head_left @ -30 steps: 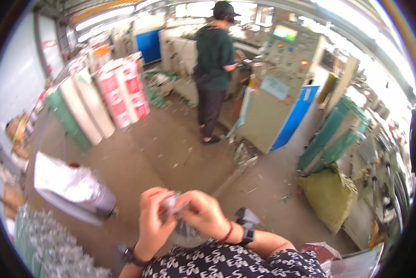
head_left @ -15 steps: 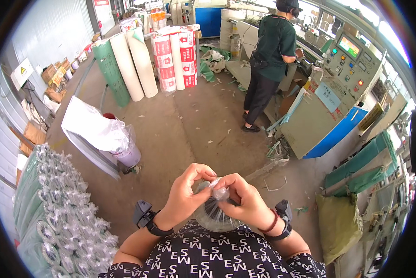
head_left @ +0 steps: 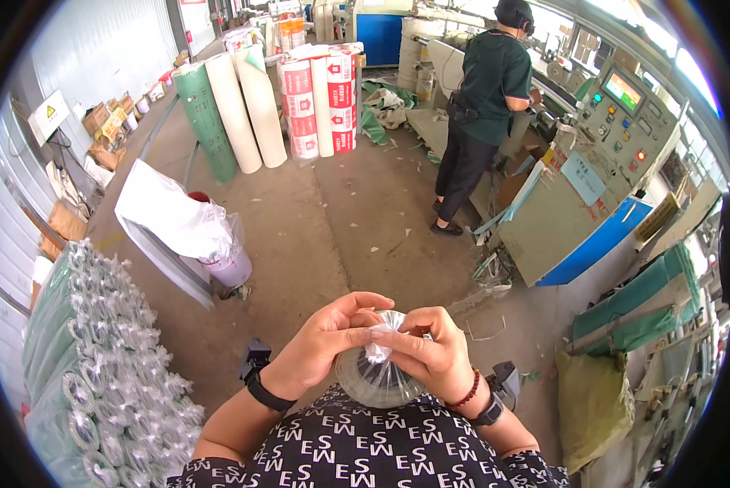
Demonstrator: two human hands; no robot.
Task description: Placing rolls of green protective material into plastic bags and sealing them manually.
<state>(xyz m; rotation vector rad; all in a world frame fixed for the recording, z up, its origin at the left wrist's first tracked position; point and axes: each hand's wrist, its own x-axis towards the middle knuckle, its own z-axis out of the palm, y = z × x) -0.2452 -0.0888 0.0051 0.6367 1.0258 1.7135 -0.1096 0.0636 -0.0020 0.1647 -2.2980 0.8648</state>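
Head view: your left hand and right hand are still pinching the clear-wrapped roll's gathered plastic, now twisted tighter.

A person in a green shirt is standing at a grey machine. Large rolls are standing upright on the floor behind.

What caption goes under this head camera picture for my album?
Left hand and right hand pinch the bunched plastic wrap atop a wrapped roll in a workshop.
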